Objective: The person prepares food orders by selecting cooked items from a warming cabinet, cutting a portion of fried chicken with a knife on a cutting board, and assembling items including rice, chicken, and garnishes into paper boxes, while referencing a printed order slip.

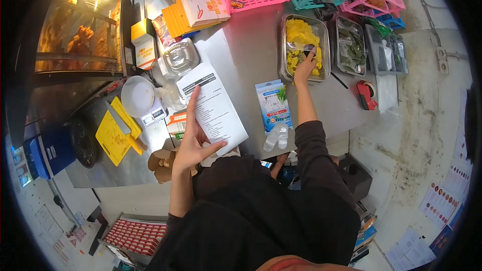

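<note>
My left hand is raised over a printed paper slip, thumb and index finger spread wide. Both fingers overlap the slip in view; contact is hard to judge. My right hand reaches into a clear plastic tub on the steel table. Its fingers grip a small black object, perhaps a scoop, whose shape is partly hidden. Smooth yellow food fills the tub's far half, and looser yellow pieces lie in the near half. A glove packet lies left of my right forearm.
Right of the tub stand a container of dark green leaves and a red tape dispenser. A knife lies on a yellow cutting board. A white bowl sits on a scale. Pink baskets line the back.
</note>
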`<state>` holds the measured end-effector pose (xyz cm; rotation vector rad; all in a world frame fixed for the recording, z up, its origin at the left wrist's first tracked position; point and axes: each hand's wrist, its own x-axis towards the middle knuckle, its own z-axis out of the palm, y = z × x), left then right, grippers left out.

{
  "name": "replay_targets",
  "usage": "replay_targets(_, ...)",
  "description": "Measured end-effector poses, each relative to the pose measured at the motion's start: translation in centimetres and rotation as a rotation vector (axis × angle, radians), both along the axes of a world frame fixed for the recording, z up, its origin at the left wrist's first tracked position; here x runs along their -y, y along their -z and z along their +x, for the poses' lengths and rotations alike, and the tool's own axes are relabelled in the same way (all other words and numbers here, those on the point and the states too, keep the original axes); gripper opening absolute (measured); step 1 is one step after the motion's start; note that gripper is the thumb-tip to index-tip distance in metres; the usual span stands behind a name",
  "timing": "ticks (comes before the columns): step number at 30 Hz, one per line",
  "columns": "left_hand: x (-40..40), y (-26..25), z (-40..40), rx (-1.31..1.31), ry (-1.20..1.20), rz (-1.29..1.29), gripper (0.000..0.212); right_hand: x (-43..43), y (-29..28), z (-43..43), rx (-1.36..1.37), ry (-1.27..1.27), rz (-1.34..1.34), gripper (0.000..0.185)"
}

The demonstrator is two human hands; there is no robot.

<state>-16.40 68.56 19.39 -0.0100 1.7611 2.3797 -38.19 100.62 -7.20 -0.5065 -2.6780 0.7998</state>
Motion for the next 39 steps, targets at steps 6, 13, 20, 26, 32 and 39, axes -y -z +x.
replay_targets(6, -0.7, 0.7, -0.1, 0.072, -0.003, -0.012, 0.113, 3.1, 0.0, -2.2, -0.040, 0.006, -0.078, 0.061)
replay_targets(13, -1.0, 1.4, -0.7, 0.091, 0.002, 0.021, 0.113, -0.3, 2.7, -4.2, 0.034, -0.150, 0.549, 0.041)
replay_targets(20, 0.7, 1.3, 0.1, 0.033, -0.085, -0.009, 0.113, -2.9, -2.3, -1.3, 0.501, -0.681, 0.225, 0.028)
replay_targets(26, 1.4, 1.1, 0.6, -0.028, -0.095, -0.055, 0.115, -5.8, -2.2, 0.9, 0.892, -0.956, 0.335, 0.048)
replay_targets(32, 1.7, 1.4, 2.5, -0.012, -0.110, 0.047, 0.113, -2.2, -6.8, 4.0, 0.661, -0.904, 0.494, 0.076)
replay_targets(39, 2.1, 1.3, 4.7, -0.070, -0.099, -0.011, 0.115, -4.1, -5.4, 2.4, 0.743, -0.967, -0.005, 0.078)
